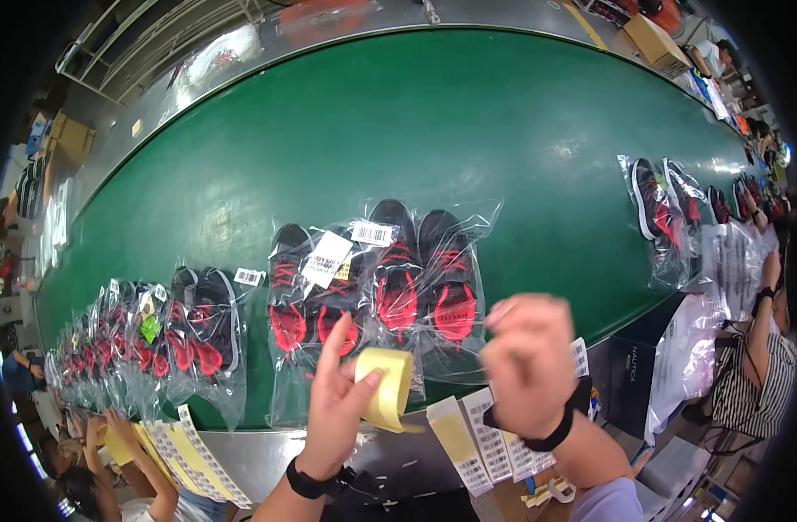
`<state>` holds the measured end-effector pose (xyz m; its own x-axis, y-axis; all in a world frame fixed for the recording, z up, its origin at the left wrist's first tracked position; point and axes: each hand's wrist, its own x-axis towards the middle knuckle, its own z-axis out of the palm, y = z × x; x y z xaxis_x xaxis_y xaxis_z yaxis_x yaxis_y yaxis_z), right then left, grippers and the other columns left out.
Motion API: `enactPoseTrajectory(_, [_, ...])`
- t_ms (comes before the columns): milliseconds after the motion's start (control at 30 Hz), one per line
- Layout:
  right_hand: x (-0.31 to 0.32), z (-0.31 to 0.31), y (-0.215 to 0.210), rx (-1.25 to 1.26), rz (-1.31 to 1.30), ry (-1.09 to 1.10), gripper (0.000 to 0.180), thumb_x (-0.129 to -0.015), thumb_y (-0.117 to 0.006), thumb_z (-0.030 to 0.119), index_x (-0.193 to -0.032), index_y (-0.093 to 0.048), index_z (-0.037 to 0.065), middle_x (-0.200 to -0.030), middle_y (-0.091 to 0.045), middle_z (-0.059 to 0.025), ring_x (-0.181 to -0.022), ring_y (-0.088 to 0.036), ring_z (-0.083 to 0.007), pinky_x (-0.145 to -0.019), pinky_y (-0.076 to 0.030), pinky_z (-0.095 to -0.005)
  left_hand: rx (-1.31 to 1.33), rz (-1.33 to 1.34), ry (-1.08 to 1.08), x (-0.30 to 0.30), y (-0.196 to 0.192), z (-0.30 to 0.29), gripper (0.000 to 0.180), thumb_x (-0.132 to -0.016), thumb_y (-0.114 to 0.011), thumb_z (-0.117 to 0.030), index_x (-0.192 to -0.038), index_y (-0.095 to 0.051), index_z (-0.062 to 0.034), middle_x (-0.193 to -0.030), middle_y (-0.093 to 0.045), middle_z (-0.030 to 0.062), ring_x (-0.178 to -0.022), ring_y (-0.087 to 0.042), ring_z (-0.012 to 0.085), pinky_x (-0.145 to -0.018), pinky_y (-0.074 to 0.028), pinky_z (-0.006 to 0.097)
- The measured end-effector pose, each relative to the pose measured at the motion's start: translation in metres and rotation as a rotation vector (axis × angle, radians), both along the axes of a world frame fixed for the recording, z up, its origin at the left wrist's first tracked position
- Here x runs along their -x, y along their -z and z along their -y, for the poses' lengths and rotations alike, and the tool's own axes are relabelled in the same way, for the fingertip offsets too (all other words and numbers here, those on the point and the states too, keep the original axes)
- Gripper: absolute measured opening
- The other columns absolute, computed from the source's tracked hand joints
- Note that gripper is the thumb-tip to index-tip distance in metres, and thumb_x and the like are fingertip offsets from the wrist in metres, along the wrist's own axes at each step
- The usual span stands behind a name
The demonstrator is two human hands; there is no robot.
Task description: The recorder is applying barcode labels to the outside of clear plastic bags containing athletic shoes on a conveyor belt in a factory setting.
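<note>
Bagged shoes on a green belt, a strip of yellow backing paper held up between two hands

The wide green conveyor belt (433,130) carries clear bags of black and red shoes (390,287), more bagged pairs (198,331) trailing off to the left and another bag (663,213) far right; sheets of barcode labels (490,439) lie on the steel counter (250,457) at the near edge. The right hand (533,365) is curled into a loose fist, fingers pressed together, and whether it pinches anything I cannot tell. The left hand (337,404) pinches the curled yellow backing strip (390,387) between thumb and forefinger, the strip arching just right of its fingers (333,344), above the counter edge
</note>
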<state>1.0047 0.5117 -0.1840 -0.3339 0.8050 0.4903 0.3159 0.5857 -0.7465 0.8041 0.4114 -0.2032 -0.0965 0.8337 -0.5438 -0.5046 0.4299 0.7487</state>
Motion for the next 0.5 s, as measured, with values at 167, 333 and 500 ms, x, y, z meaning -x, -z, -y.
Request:
enactPoseTrajectory(167, [-0.036, -0.088, 0.057, 0.567, -0.592, 0.406, 0.015, -0.096, -0.061, 0.003, -0.109, -0.064, -0.005, -0.109, -0.062, -0.0048, -0.092, -0.058, -0.0115, -0.084, -0.047, -0.0251, -0.026, -0.056, 0.027, 0.004, 0.01, -0.01, 0.048, -0.098, -0.057, -0.001, -0.144, -0.044, 0.0011, -0.122, -0.065, 0.012, -0.11, -0.062, 0.0138, -0.093, -0.05, 0.029])
enactPoseTrajectory(333, [-0.052, -0.151, 0.089, 0.99, -0.344, 0.294, 0.021, -0.088, -0.073, 0.014, -0.103, -0.069, 0.0, -0.107, -0.067, -0.0073, -0.098, -0.059, -0.0139, -0.089, -0.044, -0.0327, -0.011, -0.049, 0.09, -0.005, 0.015, -0.01, 0.041, -0.099, -0.056, -0.002, -0.14, -0.049, 0.0007, -0.118, -0.066, 0.0096, -0.103, -0.064, 0.0117, -0.087, -0.052, 0.026])
enactPoseTrajectory(500, [-0.047, -0.182, 0.096, 1.24, -0.176, 0.194, 0.015, -0.086, -0.072, 0.016, -0.096, -0.071, 0.004, -0.102, -0.067, -0.0065, -0.097, -0.057, -0.0179, -0.094, -0.042, -0.0386, 0.028, -0.023, 0.074, -0.009, 0.023, -0.005, 0.037, -0.099, -0.057, -0.002, -0.136, -0.053, 0.0005, -0.113, -0.068, 0.0079, -0.098, -0.065, 0.0097, -0.082, -0.052, 0.024])
